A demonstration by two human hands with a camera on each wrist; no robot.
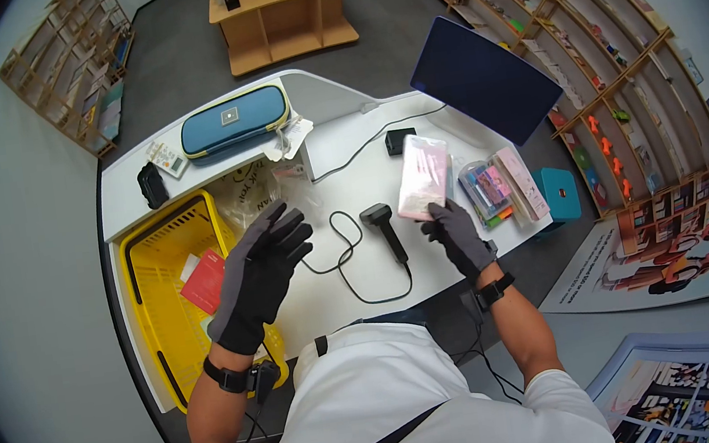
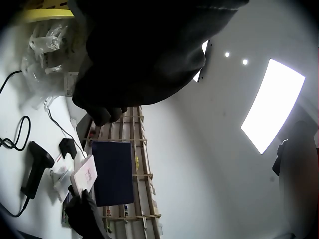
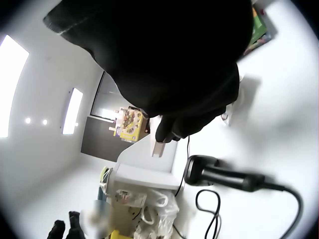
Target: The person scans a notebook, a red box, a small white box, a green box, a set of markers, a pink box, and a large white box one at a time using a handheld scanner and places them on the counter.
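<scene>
White counter point(image 1: 351, 191) first: near edge runs close to the person point(image 1: 382, 377), right edge just past the goods. Most bare room I have is the middle, between basket and goods, though a cord loops through it

1 yellow basket point(image 1: 145, 336) at the left end, one red booklet point(image 1: 205, 281) in it plus paler items I can't identify. 1 dark monitor point(image 1: 486, 80) at the far right. 1 blue zip case point(image 1: 234, 121) on the raised left ledge, pale square label, print too small for me. Calculator point(image 1: 170, 160) just beside it

Clear plastic bag point(image 1: 246, 189) behind the basket's right rim, print looks like "THANK YOU", partly creased

2 gloved hands. Left hand point(image 1: 260, 277) is over the basket's right rim, fingers extended and a bit spread, holding nothing. Right hand point(image 1: 460, 239) pinches the near end of 1 pink-and-white pack point(image 1: 425, 176), raised over the counter right of centre, near the small black box point(image 1: 400, 140)

Right of that: 1 teal box point(image 1: 557, 194), 1 long pink box point(image 1: 522, 186), 1 clear pack point(image 1: 485, 190) with coloured contents. 1 handheld barcode scanner point(image 1: 387, 233) lies between the hands, corded
</scene>
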